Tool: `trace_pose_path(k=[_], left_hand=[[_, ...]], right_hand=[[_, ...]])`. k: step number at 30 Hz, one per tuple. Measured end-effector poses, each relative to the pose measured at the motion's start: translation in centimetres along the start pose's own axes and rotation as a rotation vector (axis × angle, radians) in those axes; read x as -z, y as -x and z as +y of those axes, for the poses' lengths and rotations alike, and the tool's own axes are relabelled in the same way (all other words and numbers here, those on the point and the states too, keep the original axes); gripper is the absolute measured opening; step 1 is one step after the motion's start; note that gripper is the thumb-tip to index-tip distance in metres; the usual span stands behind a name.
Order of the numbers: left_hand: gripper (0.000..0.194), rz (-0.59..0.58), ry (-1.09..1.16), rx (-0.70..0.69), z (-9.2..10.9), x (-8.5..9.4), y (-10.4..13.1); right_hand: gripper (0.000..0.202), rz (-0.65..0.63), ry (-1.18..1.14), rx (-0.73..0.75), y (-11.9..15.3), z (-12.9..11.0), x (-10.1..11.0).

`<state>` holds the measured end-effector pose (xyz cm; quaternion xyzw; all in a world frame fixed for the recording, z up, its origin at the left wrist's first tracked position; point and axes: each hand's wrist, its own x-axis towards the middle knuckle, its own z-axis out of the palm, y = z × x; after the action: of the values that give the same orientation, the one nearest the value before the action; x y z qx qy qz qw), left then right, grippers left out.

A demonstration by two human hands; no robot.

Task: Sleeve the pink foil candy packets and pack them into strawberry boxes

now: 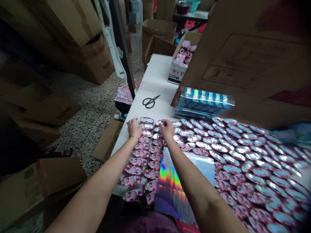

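Observation:
On the white table lie rows of small oval pieces (140, 153) with red and pink print, pink round centres and shiny faces. My left hand (134, 128) is by the table's left edge, fingers bent and apart, beside the far end of the leftmost column. At the top of the neighbouring column, my right hand (167, 129) has its fingertips closed on the edge of an oval piece (158, 123). Whether it is lifted, I cannot tell. Under my right forearm lies a holographic silver sheet (175, 181), partly hidden by that arm.
Black-handled scissors (150, 102) lie beyond my hands on the white table (150, 77). A clear package with blue items (204, 102) leans by a large cardboard box (247, 64). Behind stands an open carton (177, 69) of pink packets. Cardboard boxes (94, 61) crowd the floor at left.

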<state>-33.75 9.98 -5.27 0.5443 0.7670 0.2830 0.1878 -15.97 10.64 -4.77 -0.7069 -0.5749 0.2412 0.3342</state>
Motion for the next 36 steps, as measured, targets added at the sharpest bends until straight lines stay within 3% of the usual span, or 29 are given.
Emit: trace_pose_path(k=[2, 5, 7, 9, 12, 16, 20, 25, 31, 36], left_hand=[[0.032, -0.078, 0.017, -0.199, 1.7, 0.0, 2.5], [0.035, -0.379, -0.027, -0.509, 5.1, -1.5, 7.5], [0.045, -0.52, -0.073, -0.623, 7.1, -3.3, 10.6], [0.048, -0.581, -0.115, -0.647, 8.5, -5.2, 12.8], [0.038, -0.572, -0.162, -0.602, 9.1, -7.3, 14.2], [0.032, -0.507, -0.148, -0.6, 8.5, -8.2, 14.5], [0.031, -0.481, -0.127, -0.615, 8.2, -8.3, 14.6], [0.031, -0.462, -0.093, -0.619, 8.0, -8.5, 14.6], [0.03, -0.432, -0.083, -0.617, 8.0, -8.4, 14.8], [0.03, -0.448, -0.093, -0.608, 8.0, -8.3, 14.8]], right_hand=[[0.022, 0.045, -0.068, 0.093, 0.7, 2.9, 5.0], [0.024, 0.08, 0.016, 0.156, 3.6, 8.3, 12.7], [0.023, 0.02, 0.135, 0.204, 5.8, 11.5, 16.1], [0.024, -0.055, 0.297, 0.271, 7.6, 13.8, 17.5], [0.028, -0.15, 0.557, 0.368, 9.1, 15.6, 17.1], [0.032, -0.168, 0.706, 0.477, 10.2, 16.4, 16.0], [0.025, -0.176, 0.666, 0.527, 11.0, 16.6, 16.5], [0.024, -0.149, 0.597, 0.487, 10.6, 15.2, 17.4], [0.032, -0.189, 0.701, 0.514, 10.1, 15.5, 16.1], [0.025, -0.142, 0.573, 0.544, 11.4, 16.3, 15.6]])
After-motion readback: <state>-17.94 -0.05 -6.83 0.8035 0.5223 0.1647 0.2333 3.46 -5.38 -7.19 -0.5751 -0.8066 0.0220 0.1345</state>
